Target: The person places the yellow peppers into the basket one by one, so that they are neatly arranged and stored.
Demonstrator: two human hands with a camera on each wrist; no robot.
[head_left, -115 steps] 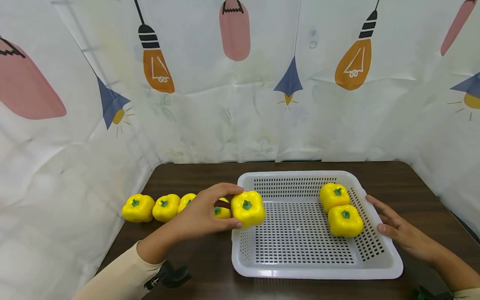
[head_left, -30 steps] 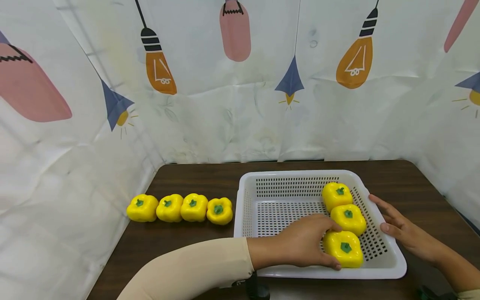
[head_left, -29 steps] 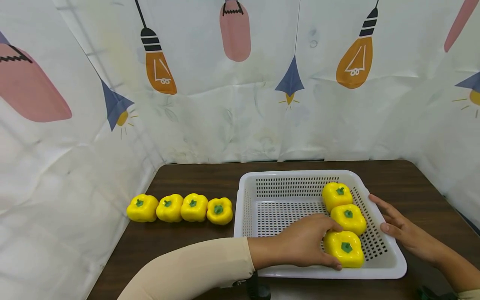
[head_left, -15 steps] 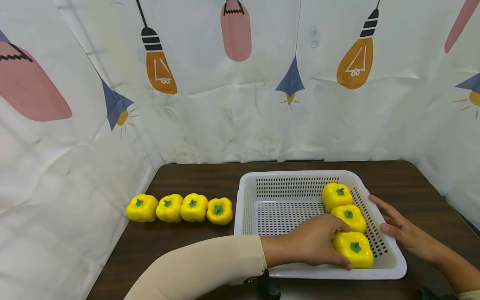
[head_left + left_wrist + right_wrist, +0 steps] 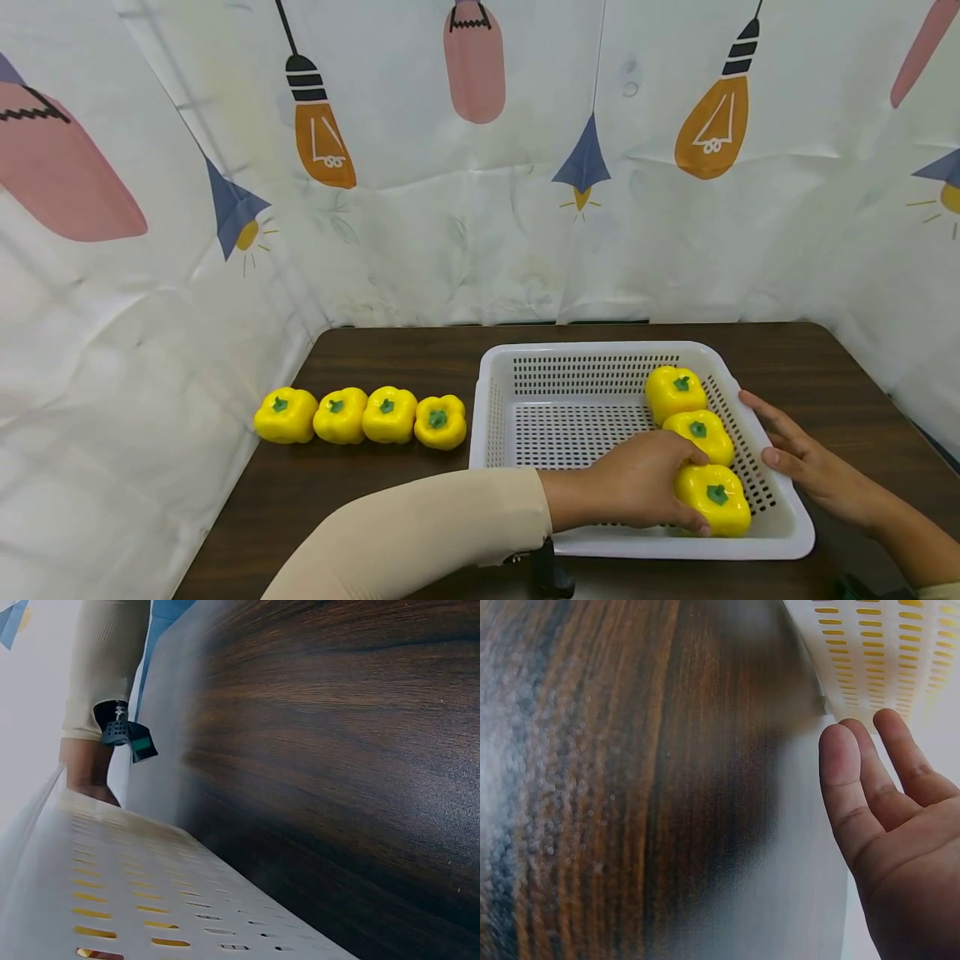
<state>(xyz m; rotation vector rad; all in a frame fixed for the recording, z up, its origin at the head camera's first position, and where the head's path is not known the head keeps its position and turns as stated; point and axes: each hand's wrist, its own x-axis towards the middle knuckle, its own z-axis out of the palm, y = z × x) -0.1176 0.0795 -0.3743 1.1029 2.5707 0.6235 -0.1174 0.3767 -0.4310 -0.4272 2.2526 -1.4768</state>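
Observation:
In the head view my left hand (image 5: 641, 482) reaches over the front of the white plastic basket (image 5: 585, 433) and grips a yellow bell pepper (image 5: 716, 504) between thumb and fingers. That pepper is in the basket's front right part. Behind it, along the right wall, lie a middle yellow pepper (image 5: 701, 433) and a far one (image 5: 675, 392). At the right rim, my right hand (image 5: 810, 467) rests with extended fingers against the basket's outer side. The right wrist view shows those fingers (image 5: 840, 761) beside the perforated wall, with nothing gripped.
Several more yellow peppers (image 5: 386, 417) stand in a row on the dark wooden table (image 5: 360, 500), left of the basket. A white patterned curtain (image 5: 450, 225) hangs behind and at both sides. The perforated front wall (image 5: 187, 885) fills the lower left wrist view.
My left hand has carried the pepper from beside the basket's left rim into its front right part, lately sliding slightly further right. My right hand has stayed at the rim.

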